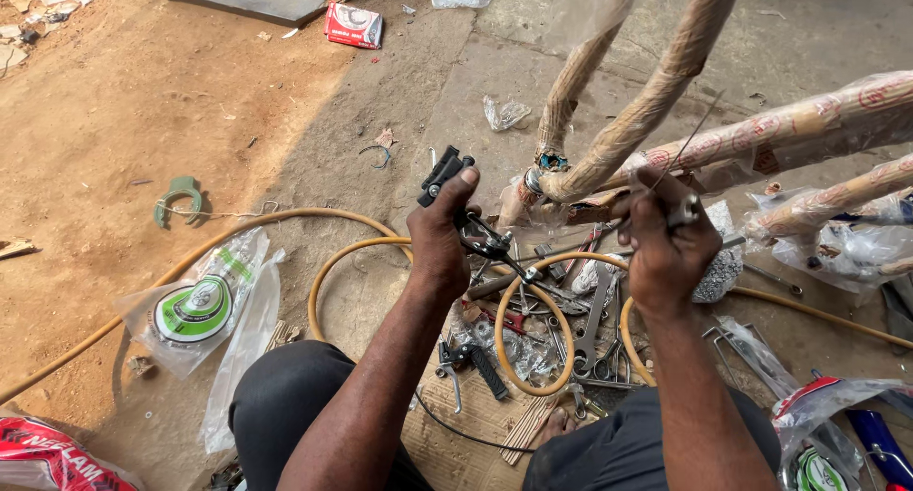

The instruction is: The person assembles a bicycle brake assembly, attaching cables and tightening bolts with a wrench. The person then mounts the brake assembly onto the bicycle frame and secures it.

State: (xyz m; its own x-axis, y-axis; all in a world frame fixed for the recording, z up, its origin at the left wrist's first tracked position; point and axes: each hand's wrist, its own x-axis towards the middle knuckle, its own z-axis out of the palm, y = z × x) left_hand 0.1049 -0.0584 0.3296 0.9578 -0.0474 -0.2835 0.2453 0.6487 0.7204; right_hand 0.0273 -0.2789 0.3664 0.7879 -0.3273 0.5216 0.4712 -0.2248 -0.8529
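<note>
My left hand (445,227) is closed around a black bicycle brake lever (443,174), whose end sticks up past my fingers, with a black brake caliper (487,239) hanging beside my palm. My right hand (666,232) pinches a thin steel brake cable (687,145) that rises up and to the right, and it also holds a small metal fitting (687,209). Both hands are raised just in front of a paper-wrapped bicycle frame (656,96), over a pile of tools on the ground.
Wrenches, pliers (597,353) and spanners lie on cardboard between my knees. A yellow hose (352,253) loops over the ground. Plastic-bagged parts (195,310) lie left, a red-and-white box (353,24) far back, a green bracket (179,196) on the dirt, more bags at right.
</note>
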